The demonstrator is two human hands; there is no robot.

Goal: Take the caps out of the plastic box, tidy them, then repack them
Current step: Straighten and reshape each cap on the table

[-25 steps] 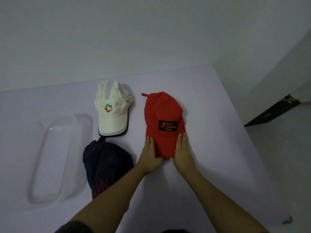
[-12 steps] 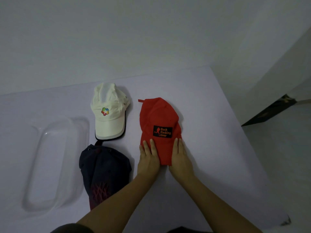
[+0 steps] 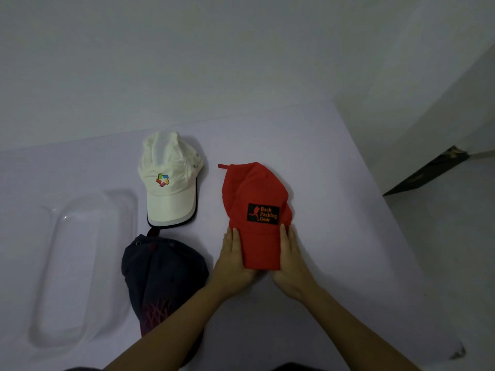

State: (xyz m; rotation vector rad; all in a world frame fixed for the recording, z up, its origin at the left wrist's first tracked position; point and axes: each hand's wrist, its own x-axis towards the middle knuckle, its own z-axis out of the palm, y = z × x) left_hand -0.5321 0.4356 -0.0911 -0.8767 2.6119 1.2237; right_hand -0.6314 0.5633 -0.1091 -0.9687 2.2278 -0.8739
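A red cap (image 3: 254,194) with a black patch lies flat on the white table (image 3: 321,162), brim toward me. My left hand (image 3: 232,259) lies along the brim's left edge and my right hand (image 3: 290,259) along its right edge, fingers straight, pressing the brim between them. A white cap (image 3: 171,183) with a coloured logo lies to the left of the red one. A dark navy cap (image 3: 160,274) sits near my left forearm, partly hidden by it. The clear plastic box (image 3: 80,263) stands at the left with no cap in it.
The table's right edge (image 3: 388,223) drops to the floor close to the red cap. A white wall runs behind the table. A dark strip (image 3: 426,172) lies on the floor at the right.
Both hands slid from lying on top of the brim to its two sides. The red cap stays in about the same place on the table.
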